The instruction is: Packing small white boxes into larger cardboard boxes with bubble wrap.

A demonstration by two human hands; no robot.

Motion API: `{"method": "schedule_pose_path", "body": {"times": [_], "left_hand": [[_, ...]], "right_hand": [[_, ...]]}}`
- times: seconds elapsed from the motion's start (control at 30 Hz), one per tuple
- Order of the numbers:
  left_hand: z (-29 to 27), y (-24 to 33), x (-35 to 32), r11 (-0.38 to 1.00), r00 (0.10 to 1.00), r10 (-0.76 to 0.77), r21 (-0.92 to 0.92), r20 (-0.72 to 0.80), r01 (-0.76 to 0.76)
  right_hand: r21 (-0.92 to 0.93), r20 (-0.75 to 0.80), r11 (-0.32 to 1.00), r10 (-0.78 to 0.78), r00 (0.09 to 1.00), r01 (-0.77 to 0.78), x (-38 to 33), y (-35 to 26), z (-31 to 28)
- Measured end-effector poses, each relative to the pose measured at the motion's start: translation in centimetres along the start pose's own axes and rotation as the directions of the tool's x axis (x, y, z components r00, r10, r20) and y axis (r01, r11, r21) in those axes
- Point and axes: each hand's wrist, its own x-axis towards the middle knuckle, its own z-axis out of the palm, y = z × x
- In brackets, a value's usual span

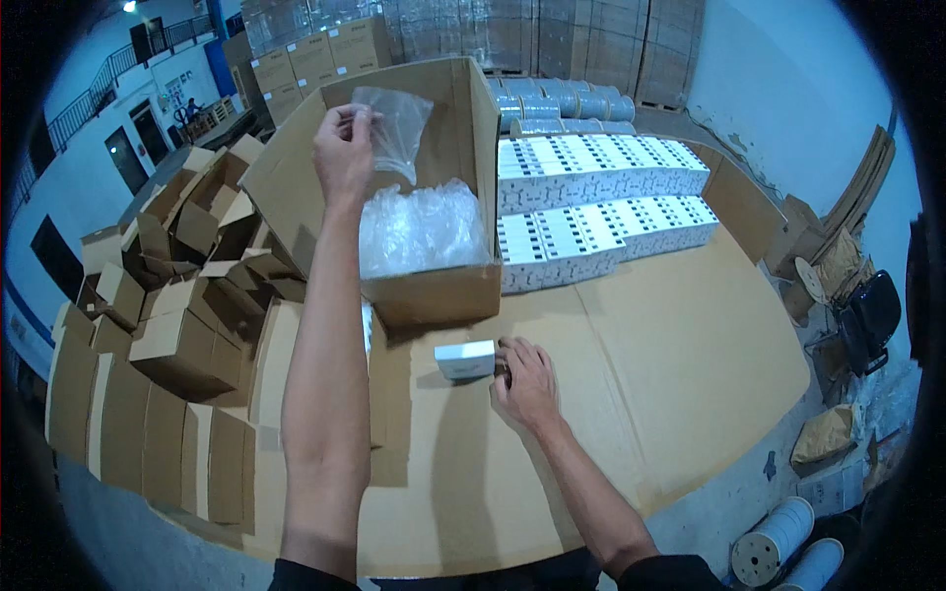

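Raised over an open cardboard carton (434, 295), my left hand (345, 148) pinches a clear plastic bag (391, 126) by its edge, and the bag hangs to the right of the fingers. Inside the carton lies a heap of clear plastic bags (424, 231). Lower down, my right hand (530, 382) has its fingers closed around the right end of a small white box (465, 360), which stands on the cardboard-covered table (611, 394). Where the fingertips meet the box is partly hidden.
Rows of white boxes (601, 177) are stacked at the back right of the table. Many open, empty brown cartons (187, 345) crowd the left side. Wire spools (567, 103) stand behind; more spools (774, 542) and a black chair (869, 320) are on the floor to the right.
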Motion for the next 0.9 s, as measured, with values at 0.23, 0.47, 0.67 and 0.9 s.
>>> {"method": "schedule_pose_path", "body": {"times": [0.23, 0.47, 0.67, 0.9], "left_hand": [[-4.4, 6.0, -14.1, 0.932, 0.968, -0.237, -0.262, 0.079, 0.25], [-8.0, 4.7, -30.7, 0.843, 0.846, -0.504, -0.114, 0.174, 0.526], [-8.7, 2.5, -36.5, 0.789, 0.778, -0.598, -0.031, 0.193, 0.614], [-8.4, 2.3, -36.9, 0.737, 0.696, -0.647, 0.023, 0.312, 0.675]], "right_hand": [[0.353, -0.025, 0.919, 0.194, 0.981, -0.173, -0.1, -0.2, -1.6], [0.883, 0.17, 0.358, 0.36, 0.917, -0.304, -4.2, -0.9, -2.5], [0.739, 0.199, 0.585, 0.284, 0.938, -0.334, -4.5, -3.5, -1.8], [0.714, 0.126, 0.623, 0.337, 0.933, -0.321, -4.0, -3.6, -1.8]]}}
